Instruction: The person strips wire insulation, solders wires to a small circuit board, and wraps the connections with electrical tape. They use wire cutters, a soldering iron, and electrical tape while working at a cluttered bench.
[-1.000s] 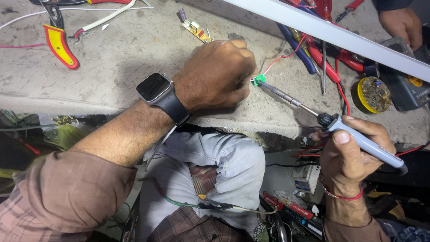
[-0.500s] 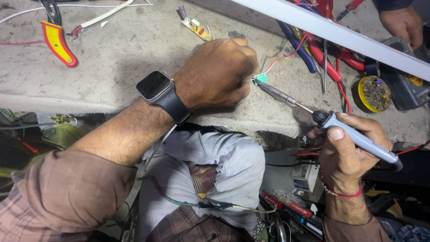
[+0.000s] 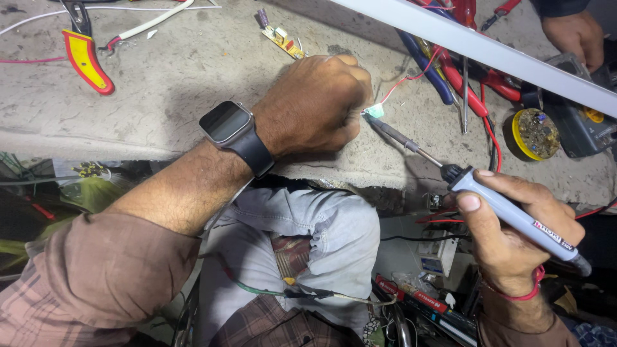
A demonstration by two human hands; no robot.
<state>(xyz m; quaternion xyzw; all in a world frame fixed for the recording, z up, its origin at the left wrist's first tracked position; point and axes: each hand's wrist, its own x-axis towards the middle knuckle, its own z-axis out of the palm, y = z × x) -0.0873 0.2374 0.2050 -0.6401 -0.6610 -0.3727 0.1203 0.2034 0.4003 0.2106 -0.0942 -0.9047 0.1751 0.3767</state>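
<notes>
Your left hand [image 3: 315,106] is pinching the small green part [image 3: 375,111] on the table [image 3: 160,77]; your right hand [image 3: 508,231], gripping the soldering iron [image 3: 463,180], is keeping its tip there

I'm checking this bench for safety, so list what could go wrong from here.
1. The soldering iron tip sits right beside the left hand's fingers pinching the small green part; a slip may burn them.
2. The thin red wire lies near the tip and might get scorched.
3. The right hand grips far back, so the tip may wander.
</notes>
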